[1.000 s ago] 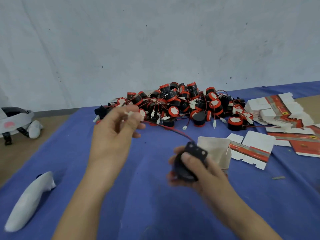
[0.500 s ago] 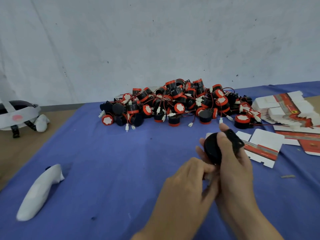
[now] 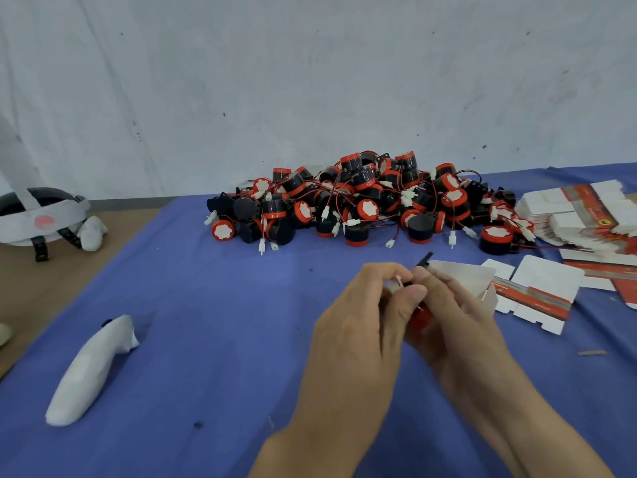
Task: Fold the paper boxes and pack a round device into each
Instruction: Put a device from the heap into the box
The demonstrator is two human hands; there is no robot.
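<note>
Holding at centre right of frame: right grip (image 3: pixel 458 326) curls round the round device (image 3: pixel 418 319); left grip (image 3: pixel 358 326) pinches its white plug (image 3: pixel 398 281). Device judged light and rigid, lead flimsy; take the body. Paper box (image 3: pixel 462 281) lies just behind.

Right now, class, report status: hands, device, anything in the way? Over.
Right hand grips device; left hand pinches its top end. Device held up, mostly hidden. Box just behind right hand; pile farther back.
</note>
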